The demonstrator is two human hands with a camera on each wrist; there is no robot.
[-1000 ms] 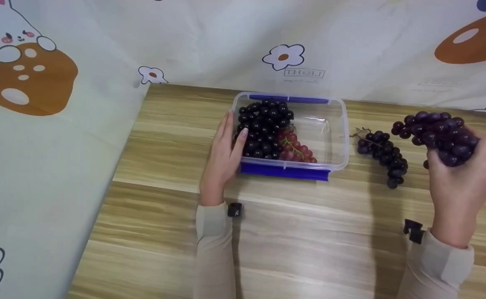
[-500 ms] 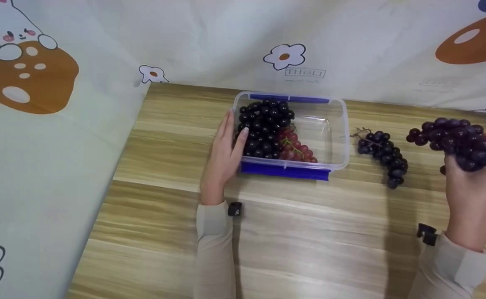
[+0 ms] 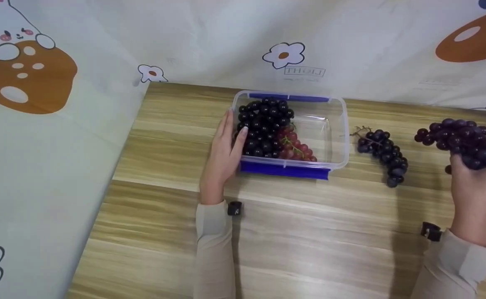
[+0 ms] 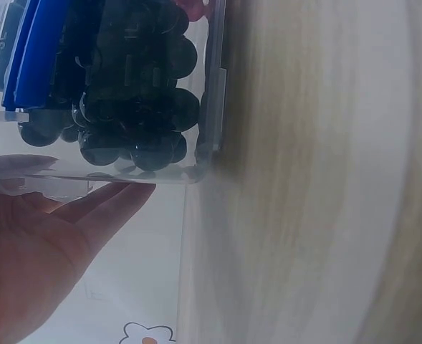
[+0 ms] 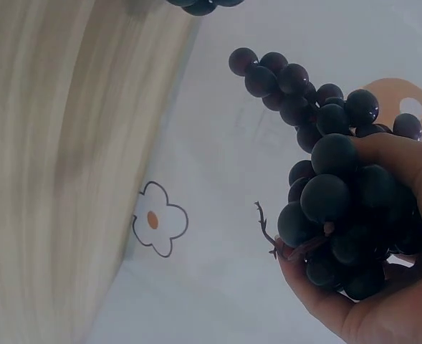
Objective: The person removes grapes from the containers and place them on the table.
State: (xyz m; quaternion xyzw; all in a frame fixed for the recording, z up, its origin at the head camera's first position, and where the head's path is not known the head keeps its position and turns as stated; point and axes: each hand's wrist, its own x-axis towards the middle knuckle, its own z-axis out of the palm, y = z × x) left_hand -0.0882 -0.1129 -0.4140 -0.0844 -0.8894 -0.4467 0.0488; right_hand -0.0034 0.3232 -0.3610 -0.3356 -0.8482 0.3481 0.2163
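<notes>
A clear storage container (image 3: pixel 338 164) with blue latches holds a bunch of black grapes (image 3: pixel 263 133) on its left side and a smaller bunch of red grapes (image 3: pixel 294 145) beside it. My left hand (image 3: pixel 223 155) grips the container's left wall, thumb over the rim and fingers along the outside; the left wrist view shows these fingers (image 4: pixel 114 211) against the clear plastic. At the far right my right hand (image 3: pixel 481 187) holds a bunch of dark purple grapes (image 3: pixel 460 139) above the table. A bare stem (image 5: pixel 263 226) sticks out from this bunch in the right wrist view.
Another bunch of dark grapes (image 3: pixel 386 155) lies on the wooden table (image 3: pixel 309 232), between the container and my right hand. A pale printed cloth (image 3: pixel 209 45) hangs behind the table and covers the left side too.
My right hand has moved to the right with the purple grapes, away from the container, slowing in the last half second. The left hand and the container have stayed in place.
</notes>
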